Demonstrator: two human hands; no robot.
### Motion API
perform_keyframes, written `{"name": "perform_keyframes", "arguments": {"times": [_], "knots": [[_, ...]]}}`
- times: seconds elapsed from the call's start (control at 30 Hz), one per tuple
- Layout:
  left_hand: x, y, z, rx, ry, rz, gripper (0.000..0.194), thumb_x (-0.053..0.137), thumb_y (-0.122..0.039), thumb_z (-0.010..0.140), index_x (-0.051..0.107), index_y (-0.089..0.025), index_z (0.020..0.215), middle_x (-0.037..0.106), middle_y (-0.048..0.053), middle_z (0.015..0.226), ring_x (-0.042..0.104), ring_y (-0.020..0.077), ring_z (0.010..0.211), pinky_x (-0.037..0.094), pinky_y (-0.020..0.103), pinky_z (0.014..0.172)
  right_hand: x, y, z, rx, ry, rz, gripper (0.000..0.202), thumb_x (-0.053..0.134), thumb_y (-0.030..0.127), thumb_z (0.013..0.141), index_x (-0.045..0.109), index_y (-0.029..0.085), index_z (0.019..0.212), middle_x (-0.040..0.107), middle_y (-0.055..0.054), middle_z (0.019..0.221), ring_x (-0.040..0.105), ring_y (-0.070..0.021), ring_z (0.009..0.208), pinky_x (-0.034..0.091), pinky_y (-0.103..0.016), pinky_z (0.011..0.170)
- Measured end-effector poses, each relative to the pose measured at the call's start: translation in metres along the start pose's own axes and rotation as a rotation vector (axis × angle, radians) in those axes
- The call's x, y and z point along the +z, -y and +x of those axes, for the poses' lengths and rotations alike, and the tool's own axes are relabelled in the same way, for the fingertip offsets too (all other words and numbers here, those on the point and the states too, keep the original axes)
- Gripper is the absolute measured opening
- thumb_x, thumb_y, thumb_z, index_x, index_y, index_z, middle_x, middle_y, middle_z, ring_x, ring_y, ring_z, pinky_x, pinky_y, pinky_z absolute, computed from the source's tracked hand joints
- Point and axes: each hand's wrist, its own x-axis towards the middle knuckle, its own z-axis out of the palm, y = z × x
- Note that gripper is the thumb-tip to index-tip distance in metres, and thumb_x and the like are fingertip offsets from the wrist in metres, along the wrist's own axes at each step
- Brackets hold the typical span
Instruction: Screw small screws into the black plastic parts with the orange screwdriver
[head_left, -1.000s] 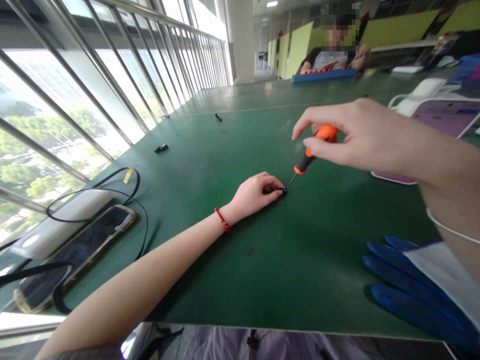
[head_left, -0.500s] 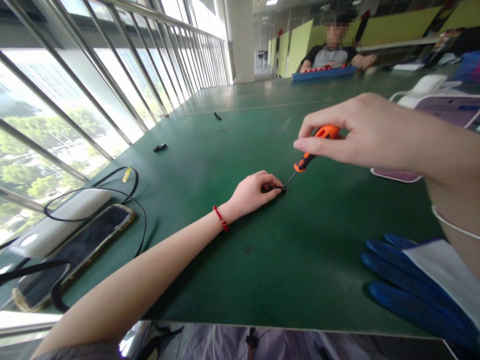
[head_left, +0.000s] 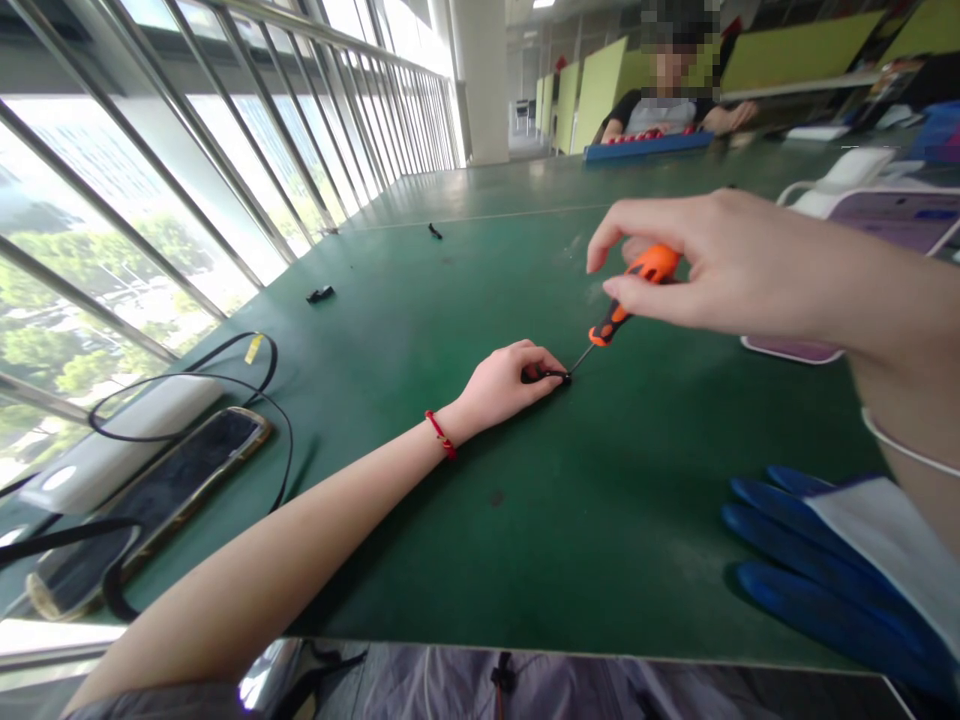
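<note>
My left hand [head_left: 514, 380] rests on the green table, its fingers closed around a small black part [head_left: 534, 375]. Most of that part is hidden under the fingers; its right end sticks out by the thumb tip. An orange and black screwdriver [head_left: 652, 268] slants down from my right hand [head_left: 697, 265], its thin metal tip meeting the exposed end of the part. The handle lies against my right thumb and palm, and the index finger is lifted off it.
Two small black pieces [head_left: 320, 294] lie farther back on the green table [head_left: 480, 560]. At left are a phone [head_left: 172, 490], a white device [head_left: 150, 420] and a looped cable. A blue-and-white glove [head_left: 817, 560] lies front right. Across the table, a person sits behind a blue tray [head_left: 649, 147].
My right index finger has lifted away from the screwdriver handle, and the thumb has shifted slightly. My left hand and the black part have stayed in place.
</note>
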Motion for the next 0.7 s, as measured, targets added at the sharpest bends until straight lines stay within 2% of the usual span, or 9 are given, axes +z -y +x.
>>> {"name": "perform_keyframes", "arguments": {"times": [0.1, 0.2, 0.27, 0.33, 0.37, 0.47, 0.57, 0.63, 0.7], "knots": [[0.0002, 0.0007, 0.0002, -0.003, -0.005, -0.001, 0.017, 0.061, -0.025, 0.082, 0.073, -0.017, 0.091, 0.064, 0.003, 0.09, 0.055, 0.0104, 0.071, 0.047, 0.021, 0.067, 0.0011, 0.0009, 0.0003, 0.004, -0.013, -0.006, 0.023, 0.059, 0.044, 0.075, 0.061, 0.026, 0.09, 0.058, 0.004, 0.065, 0.045, -0.0114, 0.053, 0.03, -0.028, 0.055], [0.0001, 0.0005, 0.0, 0.006, -0.005, 0.004, 0.017, 0.061, -0.025, 0.082, 0.073, -0.017, 0.092, 0.064, 0.003, 0.09, 0.056, 0.0104, 0.072, 0.048, 0.021, 0.067, 0.0013, 0.0014, 0.0002, 0.019, 0.02, 0.004, 0.038, 0.046, 0.057, 0.084, 0.062, 0.024, 0.073, 0.046, 0.003, 0.051, 0.037, -0.0098, 0.046, 0.027, -0.029, 0.053], [-0.0002, -0.0001, -0.0003, 0.006, -0.001, 0.003, 0.017, 0.061, -0.025, 0.082, 0.073, -0.017, 0.092, 0.064, 0.003, 0.09, 0.056, 0.0106, 0.072, 0.048, 0.021, 0.067, 0.0009, 0.0003, 0.0001, 0.017, 0.038, -0.002, 0.035, 0.044, 0.054, 0.086, 0.062, 0.025, 0.081, 0.045, 0.003, 0.05, 0.035, -0.0101, 0.045, 0.027, -0.03, 0.053], [-0.0004, -0.0006, -0.0005, 0.0, 0.003, -0.001, 0.018, 0.062, -0.026, 0.081, 0.073, -0.017, 0.093, 0.064, 0.003, 0.09, 0.056, 0.0109, 0.073, 0.048, 0.021, 0.068, 0.0008, -0.0013, 0.0001, -0.003, 0.015, -0.007, 0.023, 0.054, 0.044, 0.082, 0.058, 0.027, 0.097, 0.054, 0.004, 0.059, 0.038, -0.0102, 0.048, 0.029, -0.029, 0.054], [-0.0004, -0.0006, -0.0005, -0.002, 0.004, -0.003, 0.019, 0.062, -0.026, 0.081, 0.073, -0.017, 0.093, 0.064, 0.003, 0.09, 0.056, 0.011, 0.073, 0.048, 0.022, 0.068, 0.0009, -0.0018, 0.0002, -0.011, 0.001, -0.01, 0.025, 0.058, 0.039, 0.078, 0.055, 0.027, 0.101, 0.058, 0.003, 0.066, 0.04, -0.0103, 0.05, 0.03, -0.029, 0.055], [-0.0003, 0.0001, -0.0003, 0.002, 0.0, -0.017, 0.02, 0.06, -0.026, 0.083, 0.072, -0.016, 0.096, 0.065, 0.004, 0.091, 0.056, 0.0112, 0.074, 0.048, 0.022, 0.069, 0.0012, -0.0004, -0.0002, -0.013, -0.01, 0.004, 0.017, 0.057, 0.037, 0.079, 0.057, 0.025, 0.09, 0.058, 0.002, 0.069, 0.042, -0.0106, 0.053, 0.031, -0.029, 0.056], [0.0, 0.0012, 0.0001, 0.01, -0.001, -0.026, 0.019, 0.059, -0.024, 0.083, 0.072, -0.016, 0.094, 0.065, 0.003, 0.09, 0.056, 0.0109, 0.074, 0.048, 0.022, 0.069, 0.0007, 0.0033, -0.0017, 0.012, 0.019, 0.025, 0.035, 0.043, 0.049, 0.088, 0.06, 0.023, 0.074, 0.042, 0.001, 0.051, 0.034, -0.0103, 0.047, 0.027, -0.03, 0.053], [0.0001, 0.0017, 0.0004, 0.01, -0.002, -0.029, 0.018, 0.059, -0.024, 0.083, 0.072, -0.017, 0.093, 0.064, 0.003, 0.089, 0.056, 0.0105, 0.073, 0.047, 0.021, 0.068, 0.0, 0.0044, -0.0018, 0.016, 0.022, 0.013, 0.029, 0.045, 0.046, 0.088, 0.062, 0.024, 0.08, 0.041, 0.002, 0.051, 0.034, -0.0103, 0.046, 0.026, -0.03, 0.054], [0.0003, 0.002, 0.0007, 0.005, -0.006, -0.032, 0.018, 0.06, -0.024, 0.083, 0.073, -0.016, 0.092, 0.064, 0.003, 0.088, 0.055, 0.0103, 0.071, 0.047, 0.021, 0.067, -0.0007, 0.0032, 0.0012, 0.014, 0.02, -0.013, 0.018, 0.056, 0.038, 0.081, 0.061, 0.027, 0.093, 0.052, 0.002, 0.06, 0.04, -0.0111, 0.05, 0.029, -0.029, 0.054]]}}
